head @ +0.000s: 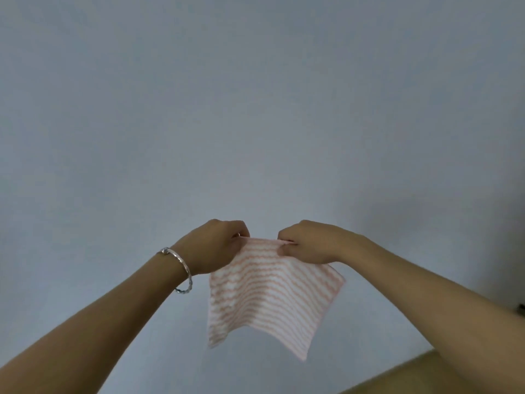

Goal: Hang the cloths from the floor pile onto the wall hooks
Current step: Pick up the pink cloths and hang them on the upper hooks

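Note:
A small white cloth with wavy orange stripes [270, 297] hangs in the air in front of a pale blue-grey wall [255, 109]. My left hand [216, 245] pinches its top edge at the left end, and a silver bangle sits on that wrist. My right hand [309, 243] pinches the same top edge at the right end. Between the two hands the edge is stretched short, and the rest of the cloth hangs down loosely. No wall hook and no floor pile show in this view.
The plain wall fills almost the whole view. A strip of tan floor [397, 376] shows at the bottom right corner. A small dark object [521, 308] sits at the right edge.

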Demonstrator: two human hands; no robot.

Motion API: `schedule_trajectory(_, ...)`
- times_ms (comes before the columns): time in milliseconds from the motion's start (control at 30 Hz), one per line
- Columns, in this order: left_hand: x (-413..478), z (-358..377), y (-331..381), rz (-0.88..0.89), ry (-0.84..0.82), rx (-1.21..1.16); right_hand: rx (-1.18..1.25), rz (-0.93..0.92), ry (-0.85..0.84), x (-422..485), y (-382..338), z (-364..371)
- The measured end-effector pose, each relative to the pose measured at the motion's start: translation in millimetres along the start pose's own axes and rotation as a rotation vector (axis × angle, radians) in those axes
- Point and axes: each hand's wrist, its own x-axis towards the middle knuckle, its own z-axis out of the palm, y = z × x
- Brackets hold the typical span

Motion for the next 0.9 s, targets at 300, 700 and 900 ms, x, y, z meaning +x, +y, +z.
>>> schedule_trajectory(300, 74, 80, 184, 0.329, -0.049, 0.038, 0.060, 0.301, 0.004, -174, 138, 3)
schedule_trajectory(700, 103, 170, 513, 0.673, -0.066, 0.152, 0.032, 0.710, 0.128, -480, 277, 0)
schedule_trajectory(900, 92, 213, 656, 0.880, -0.067, 0.171, 0.045, 0.976, 0.181, -614, 315, 8)
